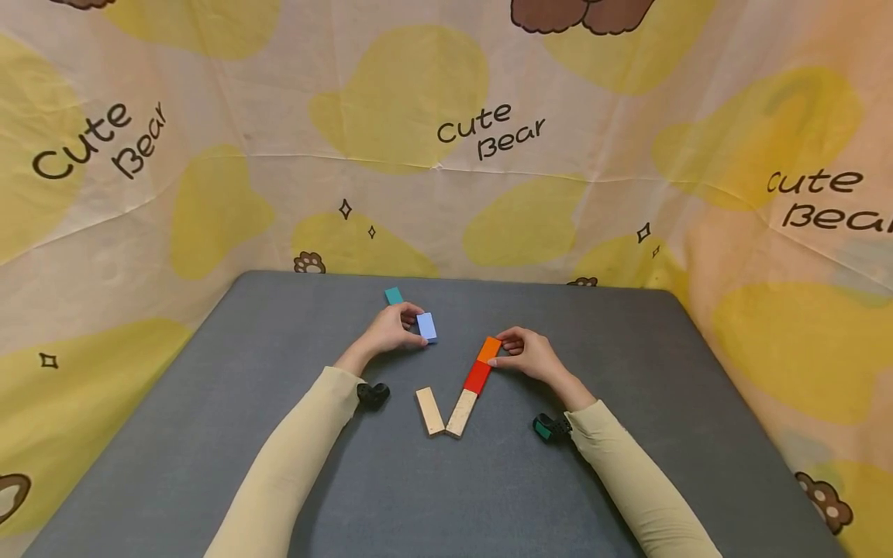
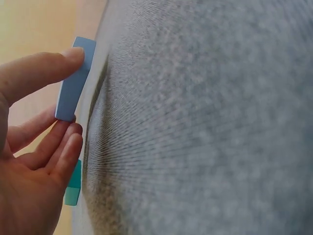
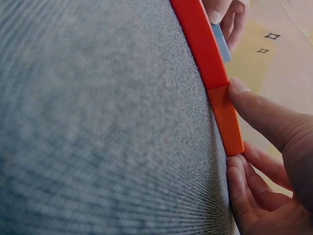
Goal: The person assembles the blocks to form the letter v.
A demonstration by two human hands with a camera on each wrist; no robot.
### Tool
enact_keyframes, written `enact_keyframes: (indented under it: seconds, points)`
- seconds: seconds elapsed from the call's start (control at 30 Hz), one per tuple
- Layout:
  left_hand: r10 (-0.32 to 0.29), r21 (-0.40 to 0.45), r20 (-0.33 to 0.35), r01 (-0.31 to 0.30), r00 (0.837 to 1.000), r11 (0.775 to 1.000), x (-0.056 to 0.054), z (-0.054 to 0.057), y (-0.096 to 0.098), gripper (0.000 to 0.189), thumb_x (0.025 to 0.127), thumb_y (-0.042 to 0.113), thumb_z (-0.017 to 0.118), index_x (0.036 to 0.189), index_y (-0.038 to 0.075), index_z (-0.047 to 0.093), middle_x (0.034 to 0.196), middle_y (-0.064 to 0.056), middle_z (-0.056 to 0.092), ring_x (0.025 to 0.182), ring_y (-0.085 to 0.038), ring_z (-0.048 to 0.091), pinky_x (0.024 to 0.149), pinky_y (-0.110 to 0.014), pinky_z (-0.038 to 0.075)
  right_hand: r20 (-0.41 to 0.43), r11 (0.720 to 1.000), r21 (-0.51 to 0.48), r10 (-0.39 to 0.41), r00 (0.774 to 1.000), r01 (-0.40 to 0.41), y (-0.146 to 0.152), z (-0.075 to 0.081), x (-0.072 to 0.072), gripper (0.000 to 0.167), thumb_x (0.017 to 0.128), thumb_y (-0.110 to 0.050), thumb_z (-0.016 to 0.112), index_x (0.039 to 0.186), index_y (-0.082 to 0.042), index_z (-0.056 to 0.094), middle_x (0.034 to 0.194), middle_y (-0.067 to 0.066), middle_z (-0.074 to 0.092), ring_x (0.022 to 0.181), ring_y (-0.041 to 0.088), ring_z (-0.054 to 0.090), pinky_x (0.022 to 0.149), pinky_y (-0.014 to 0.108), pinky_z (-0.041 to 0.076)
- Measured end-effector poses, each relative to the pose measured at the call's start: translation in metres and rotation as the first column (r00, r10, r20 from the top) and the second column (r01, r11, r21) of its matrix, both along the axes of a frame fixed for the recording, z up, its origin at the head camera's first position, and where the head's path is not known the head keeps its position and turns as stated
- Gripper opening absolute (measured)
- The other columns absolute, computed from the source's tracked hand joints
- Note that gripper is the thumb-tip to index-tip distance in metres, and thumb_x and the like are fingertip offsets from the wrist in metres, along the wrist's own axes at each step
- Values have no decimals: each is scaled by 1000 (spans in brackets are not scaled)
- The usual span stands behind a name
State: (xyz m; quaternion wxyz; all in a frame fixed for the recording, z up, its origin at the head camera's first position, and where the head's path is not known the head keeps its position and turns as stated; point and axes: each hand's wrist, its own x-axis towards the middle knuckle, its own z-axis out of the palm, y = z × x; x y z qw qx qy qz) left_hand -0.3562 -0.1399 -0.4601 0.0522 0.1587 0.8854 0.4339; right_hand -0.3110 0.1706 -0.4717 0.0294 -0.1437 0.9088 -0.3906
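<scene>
Between thumb and fingers, my left hand pinches a light blue block, which the left wrist view shows held by its two ends. A teal block lies just beyond that hand, partly covered by it. My right hand grips an orange block, thumb near one end and fingertips at the other. This orange block meets a red block end to end, and a pale wooden block continues the slanted row toward me. Another wooden block leans the other way, their near ends close together in a V.
The grey table runs back to a patterned cloth hanging behind and around it. A black wrist camera sits on the left wrist, and another camera on the right.
</scene>
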Motion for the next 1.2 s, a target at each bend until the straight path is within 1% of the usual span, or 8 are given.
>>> enact_keyframes:
  seconds: [0.13, 0.3, 0.53, 0.97, 1.2]
  points:
    - [17, 30, 8, -17, 1000, 999, 2, 3, -2, 60, 69, 15, 84, 122, 4, 58, 119, -15, 60, 109, -30, 58, 95, -43, 45, 0, 1000, -4, 3, 1000, -3, 1, 0, 0, 52, 74, -34, 81, 116, -10, 64, 114, 11, 65, 102, 24, 62, 90, 40, 49]
    - [25, 34, 10, -26, 1000, 999, 6, 8, -4, 60, 69, 16, 84, 123, 6, 58, 120, -14, 60, 111, -29, 58, 96, -43, 45, 2, 1000, -8, 5, 1000, -5, 1, 0, 1, 53, 73, -35, 81, 116, -10, 63, 112, 10, 65, 101, 23, 62, 90, 40, 49]
    - [32, 47, 14, -33, 999, 998, 12, 12, -7, 61, 69, 15, 85, 123, 6, 58, 119, -14, 61, 110, -29, 59, 95, -42, 46, -6, 1000, -7, 10, 1000, -10, 1, -1, 0, 54, 73, -36, 81, 116, -10, 63, 111, 10, 66, 101, 23, 62, 90, 40, 49]
    - [30, 24, 7, -30, 1000, 999, 21, 19, -14, 60, 69, 18, 85, 122, 6, 59, 117, -14, 62, 107, -28, 60, 93, -41, 47, -13, 1000, -9, 12, 1000, -12, 1, 0, 1, 53, 73, -36, 81, 115, -10, 64, 109, 10, 66, 99, 23, 62, 89, 40, 49]
    - [31, -1, -7, -31, 999, 1000, 24, 18, -16, 60, 68, 21, 86, 121, 7, 60, 115, -13, 64, 104, -26, 62, 91, -40, 48, -6, 1000, -17, 7, 1000, -7, 1, -1, 1, 53, 73, -35, 82, 115, -10, 64, 111, 10, 65, 101, 23, 62, 89, 40, 49]
